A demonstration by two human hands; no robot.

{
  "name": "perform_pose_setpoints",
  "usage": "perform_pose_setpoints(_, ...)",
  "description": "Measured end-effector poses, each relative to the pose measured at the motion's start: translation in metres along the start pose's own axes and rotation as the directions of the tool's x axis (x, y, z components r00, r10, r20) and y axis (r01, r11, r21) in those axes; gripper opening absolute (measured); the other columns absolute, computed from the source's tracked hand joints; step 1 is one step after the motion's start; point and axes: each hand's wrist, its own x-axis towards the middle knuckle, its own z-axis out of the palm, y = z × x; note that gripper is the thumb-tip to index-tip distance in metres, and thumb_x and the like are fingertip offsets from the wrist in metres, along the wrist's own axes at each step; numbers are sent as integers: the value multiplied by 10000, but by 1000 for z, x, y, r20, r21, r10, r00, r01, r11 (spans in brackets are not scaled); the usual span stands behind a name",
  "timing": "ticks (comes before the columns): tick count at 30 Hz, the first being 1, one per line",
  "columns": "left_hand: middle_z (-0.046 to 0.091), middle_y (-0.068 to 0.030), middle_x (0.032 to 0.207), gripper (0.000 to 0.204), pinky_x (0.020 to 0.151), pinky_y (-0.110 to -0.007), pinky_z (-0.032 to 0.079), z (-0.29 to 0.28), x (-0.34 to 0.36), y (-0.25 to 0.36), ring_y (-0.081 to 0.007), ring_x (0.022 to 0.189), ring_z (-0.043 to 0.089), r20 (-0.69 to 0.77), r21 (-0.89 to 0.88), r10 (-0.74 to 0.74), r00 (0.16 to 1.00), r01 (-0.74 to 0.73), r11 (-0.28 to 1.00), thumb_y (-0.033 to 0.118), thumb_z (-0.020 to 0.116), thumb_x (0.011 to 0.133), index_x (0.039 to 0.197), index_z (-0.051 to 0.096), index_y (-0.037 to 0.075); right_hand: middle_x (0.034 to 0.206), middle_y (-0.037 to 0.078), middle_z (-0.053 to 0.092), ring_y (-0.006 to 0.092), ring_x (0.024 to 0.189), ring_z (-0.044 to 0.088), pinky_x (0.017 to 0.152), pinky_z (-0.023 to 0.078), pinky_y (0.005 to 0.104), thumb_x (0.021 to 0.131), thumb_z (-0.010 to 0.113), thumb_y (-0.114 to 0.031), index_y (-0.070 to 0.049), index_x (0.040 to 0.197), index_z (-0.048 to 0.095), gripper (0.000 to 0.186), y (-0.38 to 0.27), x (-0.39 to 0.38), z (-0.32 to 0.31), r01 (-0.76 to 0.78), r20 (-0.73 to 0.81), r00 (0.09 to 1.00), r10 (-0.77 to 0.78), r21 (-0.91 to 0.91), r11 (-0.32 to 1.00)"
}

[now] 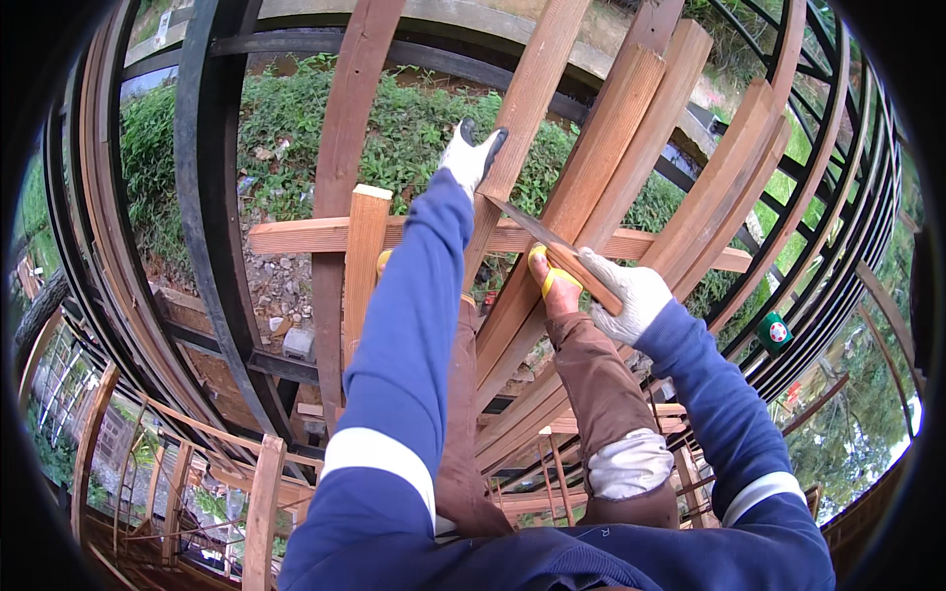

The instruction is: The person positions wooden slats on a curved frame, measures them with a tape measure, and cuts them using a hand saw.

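An outdoor building site (greenery [286,118] beneath), shown by open timber beams [535,94].

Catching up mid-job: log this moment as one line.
left hand: open, at wooden beam | right hand: gripping wooden-handled blade | blade tip: at same beam

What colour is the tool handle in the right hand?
The straight, wooden-looking handle is orange-brown, best seen in the head view.

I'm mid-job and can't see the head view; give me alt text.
A gloved right hand holds a wooden-handled blade, its tip at a wooden plank, while the gloved left hand is at the same plank's edge. A foot in a yellow-strapped sandal stands among timber beams, with green plants below.
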Motion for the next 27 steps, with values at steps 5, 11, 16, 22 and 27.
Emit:
perform_pose_setpoints(5,677,-131,1098,869,769,-343,545,50,83,-36,-203,901,656,171,32,-88,981,84,996,504,861,747,1340,519,-32,1106,190,709,368,794,718,716,599,394,729,718,-134,6,1345,565,650,0,-30,-6,79,-71,994,-81,-39,996)
perform_pose_setpoints(11,730,-157,1012,896,803,-375,567,52,66,-21,-249,888,707,136,64,-114,984,106,992,666,835,683,1195,631,-40,976,185,717,361,779,713,699,592,403,756,713,-159,3,1343,566,627,37,0,13,114,-139,985,-99,105,988)
perform_pose_setpoints(16,729,-225,990,1000,841,-420,554,61,61,11,-332,927,715,-21,374,-117,993,116,920,817,743,645,1079,692,-83,941,203,703,377,764,697,707,578,404,829,701,-226,-26,1371,549,598,55,81,59,-124,46,990,131,-128,984)
perform_pose_setpoints(22,706,-168,865,970,685,-391,529,-1,17,43,-264,722,666,-117,151,-120,986,137,979,800,738,677,1032,666,-100,1220,185,680,350,772,702,732,581,397,701,731,-125,-36,1390,551,718,42,-94,-1,39,-108,994,-33,51,998)
perform_pose_setpoints(27,720,-120,883,682,690,-326,545,-146,-91,-9,-175,715,661,-347,-66,-80,934,61,996,505,845,778,1092,663,-72,1206,219,672,393,841,702,754,571,383,714,735,-85,1,1427,502,755,10,-150,-15,-30,-174,984,48,103,994)
